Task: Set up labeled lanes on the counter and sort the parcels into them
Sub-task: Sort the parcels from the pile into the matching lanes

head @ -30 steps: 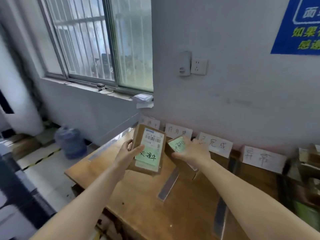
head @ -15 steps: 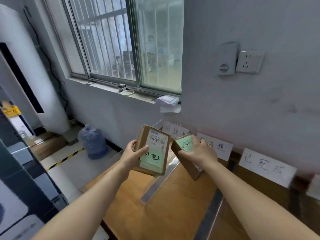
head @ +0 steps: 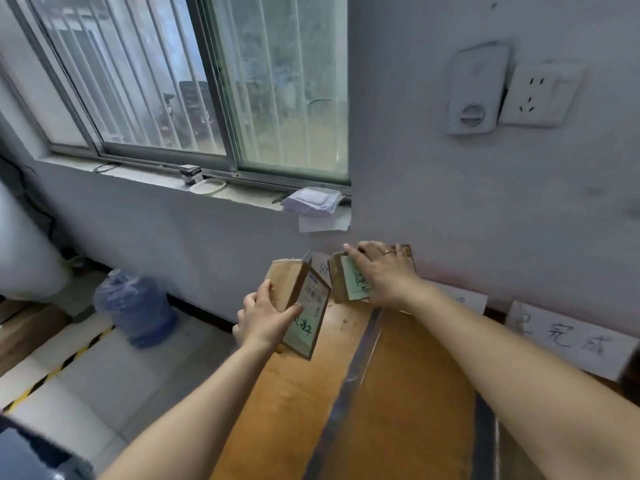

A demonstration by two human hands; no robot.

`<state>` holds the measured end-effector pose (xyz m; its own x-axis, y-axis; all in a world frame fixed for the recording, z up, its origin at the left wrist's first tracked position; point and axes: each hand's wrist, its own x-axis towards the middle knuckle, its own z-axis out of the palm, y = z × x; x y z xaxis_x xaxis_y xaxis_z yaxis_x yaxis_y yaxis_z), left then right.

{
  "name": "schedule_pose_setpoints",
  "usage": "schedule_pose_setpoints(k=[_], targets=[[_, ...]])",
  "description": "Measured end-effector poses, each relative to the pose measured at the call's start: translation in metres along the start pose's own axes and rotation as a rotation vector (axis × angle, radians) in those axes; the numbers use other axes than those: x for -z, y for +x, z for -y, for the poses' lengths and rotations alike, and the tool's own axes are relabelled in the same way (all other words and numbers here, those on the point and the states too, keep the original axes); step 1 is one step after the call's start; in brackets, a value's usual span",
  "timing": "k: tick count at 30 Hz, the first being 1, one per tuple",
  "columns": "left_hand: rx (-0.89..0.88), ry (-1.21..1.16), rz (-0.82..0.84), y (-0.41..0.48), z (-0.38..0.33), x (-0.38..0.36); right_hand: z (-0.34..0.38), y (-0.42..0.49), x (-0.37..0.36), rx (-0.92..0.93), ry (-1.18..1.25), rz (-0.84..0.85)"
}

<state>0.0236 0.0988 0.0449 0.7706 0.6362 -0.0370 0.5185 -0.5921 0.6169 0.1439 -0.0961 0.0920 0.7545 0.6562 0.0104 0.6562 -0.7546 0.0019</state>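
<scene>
My left hand (head: 265, 315) grips a flat brown parcel (head: 304, 306) with a barcode label and a green handwritten note, held tilted above the left end of the wooden counter (head: 298, 410). My right hand (head: 381, 271) holds a second brown parcel (head: 348, 282) with a green note, pressed close to the wall at the counter's back. White handwritten lane labels lean against the wall: one (head: 320, 268) between the parcels, another (head: 568, 337) at the right. Grey tape strips (head: 349, 375) divide the counter into lanes.
A window with a sill holding folded papers (head: 313, 200) sits on the left. A wall socket (head: 540, 95) is up on the right. A blue water jug (head: 136, 306) stands on the floor left of the counter, by yellow-black floor tape (head: 55, 368).
The view swung left and closer to the wall. My right hand carried its parcel forward toward the wall. My left hand's parcel turned more edge-on and stayed over the counter's left end.
</scene>
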Motion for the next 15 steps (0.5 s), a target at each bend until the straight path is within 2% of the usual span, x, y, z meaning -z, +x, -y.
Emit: schedule_pose_setpoints(k=[5,15], targets=[[-0.031,-0.04,-0.05,0.065,-0.003,0.008,0.015,0.043,-0.017,0.091,-0.198,0.186],[-0.028,-0.501,0.15,0.15,0.008,0.004,0.04,0.086,-0.083,0.213,-0.361,0.412]])
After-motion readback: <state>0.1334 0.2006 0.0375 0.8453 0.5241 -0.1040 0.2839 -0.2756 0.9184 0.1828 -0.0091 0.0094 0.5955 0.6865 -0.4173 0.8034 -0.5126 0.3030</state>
